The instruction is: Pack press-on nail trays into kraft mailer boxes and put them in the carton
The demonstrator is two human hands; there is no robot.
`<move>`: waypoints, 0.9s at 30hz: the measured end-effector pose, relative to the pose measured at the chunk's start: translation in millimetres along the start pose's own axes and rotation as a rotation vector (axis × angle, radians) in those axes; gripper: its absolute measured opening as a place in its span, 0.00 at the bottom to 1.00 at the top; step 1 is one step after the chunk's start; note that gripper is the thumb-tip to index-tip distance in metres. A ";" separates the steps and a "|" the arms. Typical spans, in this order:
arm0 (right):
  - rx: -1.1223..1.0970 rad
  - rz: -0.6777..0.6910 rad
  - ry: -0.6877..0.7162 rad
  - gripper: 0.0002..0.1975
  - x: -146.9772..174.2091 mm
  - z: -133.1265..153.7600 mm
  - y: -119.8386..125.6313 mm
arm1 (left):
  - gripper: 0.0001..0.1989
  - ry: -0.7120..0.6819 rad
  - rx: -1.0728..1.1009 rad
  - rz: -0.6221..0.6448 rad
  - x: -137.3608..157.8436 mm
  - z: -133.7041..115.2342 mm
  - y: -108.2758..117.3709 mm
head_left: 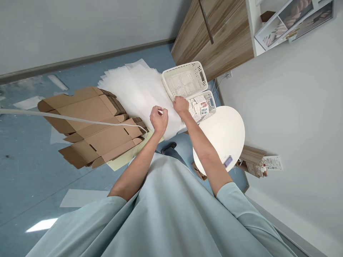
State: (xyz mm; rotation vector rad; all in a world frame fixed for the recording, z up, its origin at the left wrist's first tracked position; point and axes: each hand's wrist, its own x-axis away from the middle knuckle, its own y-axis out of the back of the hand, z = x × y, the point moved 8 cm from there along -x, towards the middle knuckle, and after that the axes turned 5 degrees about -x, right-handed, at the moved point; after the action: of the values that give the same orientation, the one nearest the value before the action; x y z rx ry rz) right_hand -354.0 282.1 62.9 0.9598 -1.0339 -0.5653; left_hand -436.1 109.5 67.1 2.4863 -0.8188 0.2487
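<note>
My left hand [159,120] is closed, thumb and fingertips meeting above a fanned pile of thin white translucent sheets [136,89]. A small white bit shows in its curl, too little to name. To its right my right hand [181,106] is closed in a fist, knuckles up, over the pile's right edge. It is near the two white plastic baskets; whatever its fingers hold is hidden. The farther basket [184,66] has clear-looking packets in it. The nearer basket [212,103] holds several small printed white packets [199,107].
Flattened brown cardboard boxes [91,121] lie stacked to the left, a white strip [66,117] crossing over them. At right stands a round white table [222,132] with a blurred purple item [228,161]. A wooden cabinet [217,32] stands beyond the baskets.
</note>
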 end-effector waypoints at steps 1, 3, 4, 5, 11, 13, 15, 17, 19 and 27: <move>-0.103 -0.031 -0.012 0.13 4.1 -3.8 3.9 | 0.04 -0.041 0.026 0.007 2.3 -6.0 1.1; -0.370 -0.086 -0.041 0.21 17.8 -16.4 13.7 | 0.04 -0.133 0.097 0.064 7.5 -20.7 -0.6; -0.521 -0.092 -0.057 0.26 27.2 -25.1 17.9 | 0.03 -0.178 0.137 0.116 11.4 -29.3 -3.8; -0.669 -0.078 -0.077 0.30 38.1 -35.1 20.8 | 0.03 -0.220 0.174 0.179 16.6 -38.8 -8.4; -1.328 0.024 -0.231 0.36 122.6 -120.8 30.3 | 0.06 -0.450 0.265 0.604 83.7 -96.8 -56.2; -1.450 -0.070 -0.261 0.34 152.3 -158.8 38.1 | 0.07 -0.504 0.247 0.759 117.0 -108.1 -77.9; -1.549 -0.179 -0.293 0.34 182.5 -197.5 44.4 | 0.07 -0.546 0.230 0.929 152.9 -114.3 -99.2; -1.620 -0.283 -0.332 0.34 212.4 -234.7 47.8 | 0.07 -0.579 0.215 1.101 188.7 -117.1 -118.4; -1.655 -0.395 -0.356 0.32 240.6 -269.1 49.4 | 0.05 -0.597 0.169 1.258 222.1 -116.8 -136.7; -1.629 -0.692 -0.322 0.28 326.6 -371.1 36.3 | 0.26 -0.170 0.078 1.439 309.2 -102.5 -233.8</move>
State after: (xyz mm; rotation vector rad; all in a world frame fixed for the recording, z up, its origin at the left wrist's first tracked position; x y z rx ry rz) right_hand 119.8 190.3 175.9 -0.3176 -0.1854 -1.7749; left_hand -50.0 168.0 158.3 1.5087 -2.5337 0.5245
